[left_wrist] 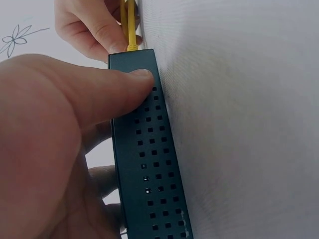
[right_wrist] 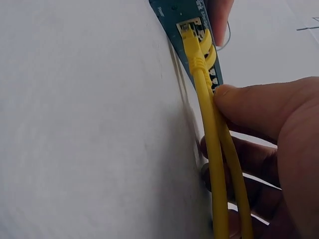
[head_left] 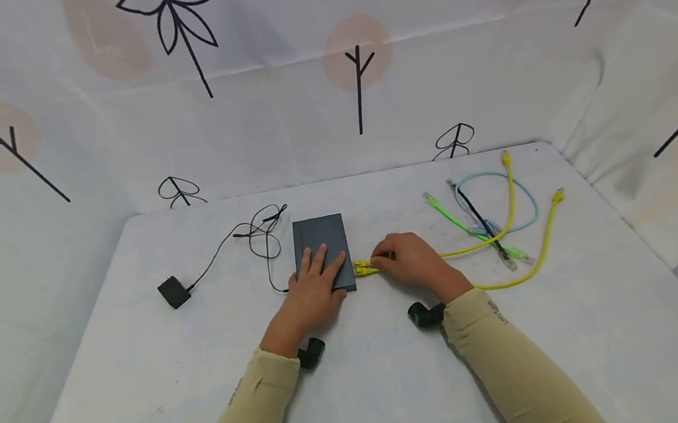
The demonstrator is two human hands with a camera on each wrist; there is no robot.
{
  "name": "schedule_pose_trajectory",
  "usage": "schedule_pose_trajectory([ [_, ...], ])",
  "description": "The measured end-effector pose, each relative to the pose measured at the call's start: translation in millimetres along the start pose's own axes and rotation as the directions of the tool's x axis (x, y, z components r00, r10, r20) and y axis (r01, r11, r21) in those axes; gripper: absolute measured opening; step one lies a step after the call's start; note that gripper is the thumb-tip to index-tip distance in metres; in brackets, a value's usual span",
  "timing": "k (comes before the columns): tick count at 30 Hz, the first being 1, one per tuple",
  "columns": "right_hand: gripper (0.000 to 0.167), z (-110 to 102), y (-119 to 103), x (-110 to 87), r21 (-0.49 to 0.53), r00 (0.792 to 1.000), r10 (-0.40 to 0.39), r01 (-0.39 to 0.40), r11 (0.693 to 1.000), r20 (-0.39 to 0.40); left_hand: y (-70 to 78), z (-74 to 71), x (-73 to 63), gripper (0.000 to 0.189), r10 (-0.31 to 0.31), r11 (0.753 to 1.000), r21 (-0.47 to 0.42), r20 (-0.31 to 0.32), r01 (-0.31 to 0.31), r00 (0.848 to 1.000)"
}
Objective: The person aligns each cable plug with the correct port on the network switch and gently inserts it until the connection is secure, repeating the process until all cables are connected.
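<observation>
The dark network switch (head_left: 324,234) lies on the table (head_left: 122,390), just left of the grip of the right hand (head_left: 411,261), its long axis front to back, ports facing that grip. The right thumb and fingers curl about yellow Ethernet cables (right_wrist: 213,139) near their plugs (right_wrist: 192,47). The left hand (head_left: 313,292), fingers spread, rests atop the switch.

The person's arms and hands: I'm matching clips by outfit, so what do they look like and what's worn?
Loose tan long sleeves cover both arms, with small dark markings near the cuffs. The left hand and right hand wear no gloves. A small black device sits at each wrist.
</observation>
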State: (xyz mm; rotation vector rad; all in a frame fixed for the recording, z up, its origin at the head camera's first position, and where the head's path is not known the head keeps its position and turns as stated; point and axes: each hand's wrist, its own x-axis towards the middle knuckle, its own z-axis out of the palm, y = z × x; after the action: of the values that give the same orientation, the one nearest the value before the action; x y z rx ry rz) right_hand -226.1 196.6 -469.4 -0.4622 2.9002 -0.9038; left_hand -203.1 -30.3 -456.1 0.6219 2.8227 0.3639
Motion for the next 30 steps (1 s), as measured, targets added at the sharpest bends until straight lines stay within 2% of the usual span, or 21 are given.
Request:
schedule_pose_trajectory([
  [6, 0.019, -4.2, 3.6, -1.6, -0.021, 1.0, 0.003, -0.003, 1.0, -0.014, 0.9, -1.0, 0.0, 0.064, -0.007, 1.0, -0.01, 0.005, 0.007, 1.0],
  [13, 0.019, -8.4, 10.1, -3.4, -0.052, 0.996, 0.022, -0.027, 0.998, -0.087, 1.7, -2.0, -2.2, 0.063, 0.003, 1.0, -0.017, -0.005, -0.003, 1.0],
  [25, 0.021, -15.0, 29.8, -4.3, 0.014, 0.978, 0.128, -0.127, 0.992, -0.162, 2.0, -1.4, -1.2, 0.064, -0.004, 1.0, -0.015, 0.001, 0.004, 1.0],
  [30, 0.023, -15.3, 40.0, -5.7, 0.046, 0.961, 0.148, -0.141, 0.989, -0.233, 1.3, -0.4, -1.6, 0.064, -0.002, 1.0, -0.018, -0.002, 0.002, 1.0],
])
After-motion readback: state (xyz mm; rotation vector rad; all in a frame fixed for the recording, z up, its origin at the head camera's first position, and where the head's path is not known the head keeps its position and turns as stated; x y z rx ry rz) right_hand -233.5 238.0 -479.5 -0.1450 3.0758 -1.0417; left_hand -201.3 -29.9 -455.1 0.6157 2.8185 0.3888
